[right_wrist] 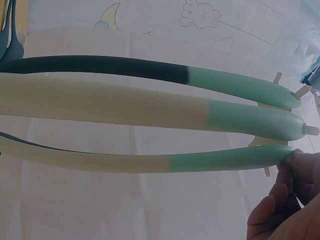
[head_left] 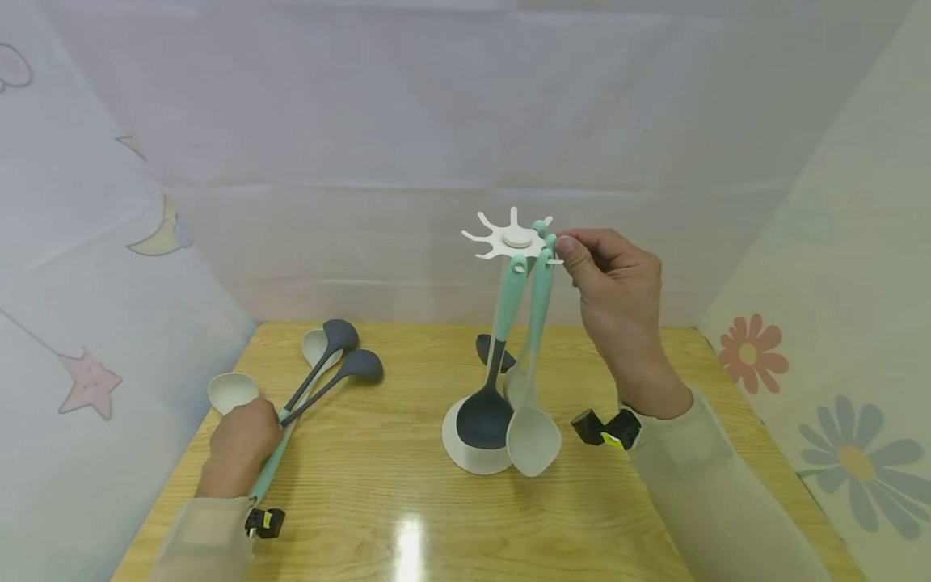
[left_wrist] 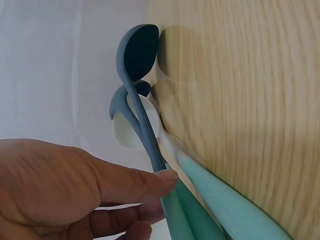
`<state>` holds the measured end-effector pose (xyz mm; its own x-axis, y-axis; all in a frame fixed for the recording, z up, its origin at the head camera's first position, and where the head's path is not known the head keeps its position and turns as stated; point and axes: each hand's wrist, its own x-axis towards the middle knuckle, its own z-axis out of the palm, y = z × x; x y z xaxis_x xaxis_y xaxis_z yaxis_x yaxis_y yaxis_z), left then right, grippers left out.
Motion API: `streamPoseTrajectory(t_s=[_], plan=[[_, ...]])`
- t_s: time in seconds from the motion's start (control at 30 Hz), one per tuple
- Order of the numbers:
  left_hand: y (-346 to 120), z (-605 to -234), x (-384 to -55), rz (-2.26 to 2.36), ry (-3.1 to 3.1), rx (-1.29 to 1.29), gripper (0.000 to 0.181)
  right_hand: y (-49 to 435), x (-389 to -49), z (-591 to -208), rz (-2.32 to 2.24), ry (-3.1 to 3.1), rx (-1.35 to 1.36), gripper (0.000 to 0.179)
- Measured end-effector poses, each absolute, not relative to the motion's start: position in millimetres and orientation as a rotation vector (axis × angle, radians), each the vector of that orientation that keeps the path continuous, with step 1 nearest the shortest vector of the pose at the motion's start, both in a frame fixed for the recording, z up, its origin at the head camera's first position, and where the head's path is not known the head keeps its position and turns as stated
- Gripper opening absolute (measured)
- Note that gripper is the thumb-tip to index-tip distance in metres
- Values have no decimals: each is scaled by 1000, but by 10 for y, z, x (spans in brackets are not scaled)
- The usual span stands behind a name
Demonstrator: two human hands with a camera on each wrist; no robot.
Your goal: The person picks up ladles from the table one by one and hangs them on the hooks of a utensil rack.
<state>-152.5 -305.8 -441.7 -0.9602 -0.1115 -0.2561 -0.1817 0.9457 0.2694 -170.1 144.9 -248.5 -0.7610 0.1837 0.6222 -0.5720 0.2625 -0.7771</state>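
Note:
At the right, a white rack [head_left: 476, 462] with a top of radiating hooks [head_left: 502, 242] carries several utensils with mint-green handles. My right hand [head_left: 618, 283] pinches the handle end of a white spoon [right_wrist: 225, 160] at one hook. In front of it hang a dark ladle [head_left: 483, 416] and another white spoon [head_left: 534, 440]. On the left, my left hand [head_left: 246, 440] pinches a dark ladle [left_wrist: 142, 55] between thumb and fingers, near where its shaft meets the green handle. A second dark ladle [head_left: 340, 334] and a white spoon [head_left: 314, 346] lie beneath it.
One more white utensil [head_left: 233, 392] lies beside the left hand, partly hidden by it. A dark utensil [head_left: 494, 353] hangs at the back of the rack. The wooden table [head_left: 378, 501] ends at a pale cloth backdrop [head_left: 364, 242], with patterned cloth along both sides.

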Motion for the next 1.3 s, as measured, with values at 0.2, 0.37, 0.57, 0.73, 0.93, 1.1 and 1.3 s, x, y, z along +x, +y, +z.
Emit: streamPoseTrajectory(t_s=[0.2, 0.37, 0.57, 0.73, 0.93, 1.1, 1.3], plan=[[-3074, -4412, -1514, 434, 2842, -190, 19, 1451, -1715, -2490, 1558, -1906, 366, 20], [-3014, -4415, -1508, 446, 2851, -114, 18, 1458, -1719, -2497, 1547, -1906, 366, 20], [-2898, -4425, -1488, 409, 2877, 8, 16, 1462, -1719, -2499, 1550, -1901, 363, 19], [-2781, -4432, -1454, 461, 2854, 69, 22, 1461, -1716, -2501, 1543, -1910, 350, 19], [-2614, -4391, -1431, 752, 2732, 101, 21, 1456, -1718, -2499, 1544, -1908, 352, 19], [-2541, -4324, -1432, 932, 2678, 189, 6, 1456, -1714, -2502, 1543, -1910, 349, 19], [-2539, -4200, -1469, 1254, 2541, 250, 19, 1455, -1718, -2504, 1544, -1912, 350, 19]])
